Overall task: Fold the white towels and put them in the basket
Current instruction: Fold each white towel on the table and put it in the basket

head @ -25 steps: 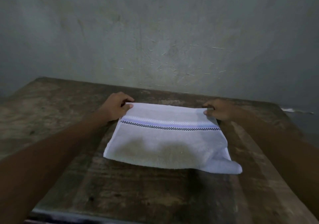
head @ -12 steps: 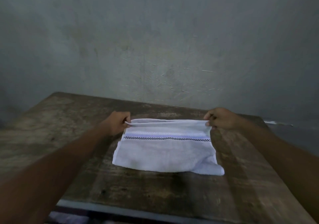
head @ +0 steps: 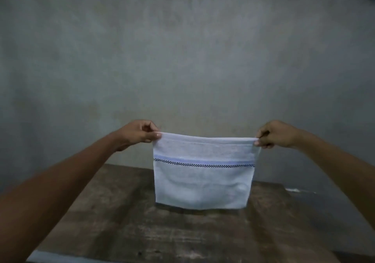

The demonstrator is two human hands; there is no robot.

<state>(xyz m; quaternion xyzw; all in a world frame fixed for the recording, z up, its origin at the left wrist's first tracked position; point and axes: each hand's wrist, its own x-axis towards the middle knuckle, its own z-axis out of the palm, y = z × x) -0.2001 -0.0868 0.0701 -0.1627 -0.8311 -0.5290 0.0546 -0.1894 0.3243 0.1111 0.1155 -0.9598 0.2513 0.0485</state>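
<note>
A white towel [head: 203, 179] with a blue band and a black checked line hangs upright in front of me, folded double, its lower edge just above or touching the wooden table [head: 142, 228]. My left hand [head: 138, 134] pinches its top left corner between thumb and fingers. My right hand [head: 274, 134] pinches the top right corner the same way. The top edge is stretched taut between the two hands. No basket is in view.
The worn dark wooden table runs from the near edge to a grey plaster wall [head: 182, 60] close behind it. A small pale scrap [head: 294, 190] lies by the table's far right edge.
Both hands have lifted the towel by its far corners off the table; it lay flat before and now hangs vertically. The view has tilted upward.
</note>
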